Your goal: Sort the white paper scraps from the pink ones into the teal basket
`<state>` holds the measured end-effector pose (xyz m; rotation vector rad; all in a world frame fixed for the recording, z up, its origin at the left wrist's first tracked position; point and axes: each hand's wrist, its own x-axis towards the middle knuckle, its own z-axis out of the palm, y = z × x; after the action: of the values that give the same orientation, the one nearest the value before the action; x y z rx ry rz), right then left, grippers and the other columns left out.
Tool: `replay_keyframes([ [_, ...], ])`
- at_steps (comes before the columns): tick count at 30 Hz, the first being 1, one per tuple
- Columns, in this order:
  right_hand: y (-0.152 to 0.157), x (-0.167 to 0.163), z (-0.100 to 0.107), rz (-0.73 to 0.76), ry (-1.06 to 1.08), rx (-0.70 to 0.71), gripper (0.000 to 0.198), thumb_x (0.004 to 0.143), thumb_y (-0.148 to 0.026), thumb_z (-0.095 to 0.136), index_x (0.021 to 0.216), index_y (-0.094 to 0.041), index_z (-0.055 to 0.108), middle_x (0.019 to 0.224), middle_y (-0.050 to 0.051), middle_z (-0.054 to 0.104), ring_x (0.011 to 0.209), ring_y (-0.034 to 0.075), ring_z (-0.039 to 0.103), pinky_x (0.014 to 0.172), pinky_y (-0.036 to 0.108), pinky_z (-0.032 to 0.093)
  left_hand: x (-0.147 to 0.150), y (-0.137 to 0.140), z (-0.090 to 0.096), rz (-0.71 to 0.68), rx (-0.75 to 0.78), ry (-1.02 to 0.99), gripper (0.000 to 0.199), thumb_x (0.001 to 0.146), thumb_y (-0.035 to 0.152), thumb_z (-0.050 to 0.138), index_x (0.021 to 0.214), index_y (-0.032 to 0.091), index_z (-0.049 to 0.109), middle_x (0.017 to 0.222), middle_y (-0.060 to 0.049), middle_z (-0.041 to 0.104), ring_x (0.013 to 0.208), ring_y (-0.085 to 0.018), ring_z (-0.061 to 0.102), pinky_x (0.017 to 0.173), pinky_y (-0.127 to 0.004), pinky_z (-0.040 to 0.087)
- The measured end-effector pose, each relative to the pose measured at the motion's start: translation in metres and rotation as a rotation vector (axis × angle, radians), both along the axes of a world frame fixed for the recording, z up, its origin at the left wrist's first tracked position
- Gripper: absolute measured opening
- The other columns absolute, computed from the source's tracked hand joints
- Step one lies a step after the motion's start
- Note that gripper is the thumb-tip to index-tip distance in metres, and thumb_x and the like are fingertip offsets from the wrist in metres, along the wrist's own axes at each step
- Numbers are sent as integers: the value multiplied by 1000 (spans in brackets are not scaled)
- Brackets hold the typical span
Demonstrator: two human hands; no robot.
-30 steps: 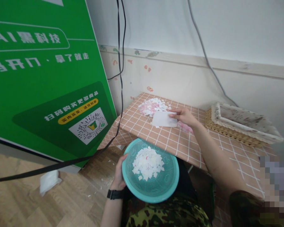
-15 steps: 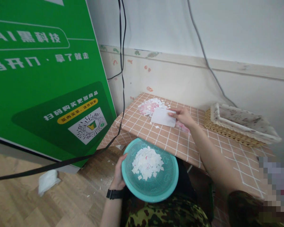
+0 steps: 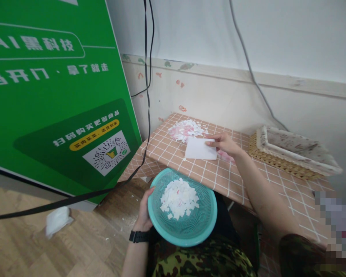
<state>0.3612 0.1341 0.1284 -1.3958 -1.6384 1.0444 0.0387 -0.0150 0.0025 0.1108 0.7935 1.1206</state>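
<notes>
At the lap, the left hand (image 3: 145, 211) clamps the teal colander (image 3: 204, 223) at nine o'clock on its rim, apparently steadying the paper scraps (image 3: 179, 198) inside. Toward one o'clock, the right hand (image 3: 226, 144) pinches a white card (image 3: 200, 151) at its two o'clock corner, seemingly leaving its other edges free; beyond, at twelve, a loose scrap pile (image 3: 187, 130) sits on checked cloth (image 3: 209, 173).

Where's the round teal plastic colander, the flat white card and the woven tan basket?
Round teal plastic colander (image 3: 204, 211): head view, bare inner wall.
Flat white card (image 3: 200, 149): head view, its middle.
Woven tan basket (image 3: 279, 161): head view, woven side.
</notes>
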Motion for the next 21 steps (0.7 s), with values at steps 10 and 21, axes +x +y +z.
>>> replay_keyframes([
  [10,-44,1,-24,-356,3,161,55,65,-46,69,107,-10,67,82,10,70,61,18,61,47,29,50,-9,-1,4,67,-10,51,14,73,24,62,77,12,68,67,-5,73,56,-17,66,62,-29,55],
  [21,-58,1,-21,-358,19,140,53,64,-45,71,104,-11,68,83,10,69,58,16,59,44,28,50,-9,-1,12,97,9,38,11,70,22,63,76,13,68,66,-5,72,59,-18,67,65,-30,55],
])
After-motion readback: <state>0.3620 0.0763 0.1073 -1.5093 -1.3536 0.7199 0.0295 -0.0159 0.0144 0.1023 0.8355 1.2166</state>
